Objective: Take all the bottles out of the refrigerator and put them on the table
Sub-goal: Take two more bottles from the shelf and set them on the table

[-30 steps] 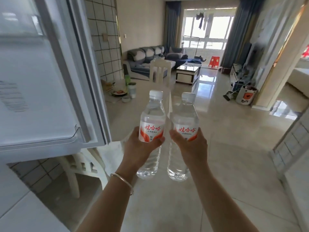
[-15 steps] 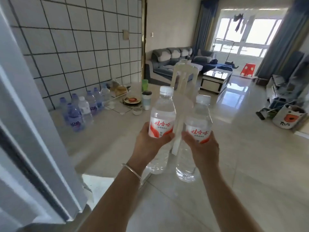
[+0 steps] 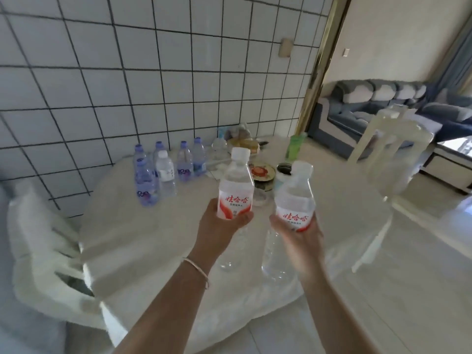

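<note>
My left hand (image 3: 217,229) grips a clear water bottle (image 3: 236,185) with a red and white label and a white cap. My right hand (image 3: 300,241) grips a second bottle of the same kind (image 3: 295,198), tilted slightly right. Both are held upright above the middle of the round white table (image 3: 143,241). Several blue-capped bottles (image 3: 163,169) stand together on the table's far left side, near the tiled wall. The refrigerator is out of view.
A plate of food (image 3: 261,172), a dark cup (image 3: 283,171), a green cup (image 3: 295,146) and bagged food (image 3: 242,141) sit at the table's far side. White chairs stand at the left (image 3: 38,251) and right (image 3: 390,149). A sofa (image 3: 370,106) lies beyond.
The view has swung left from the refrigerator door to the table. Both hands have carried their bottles over the tabletop, which now fills the middle of the view.
</note>
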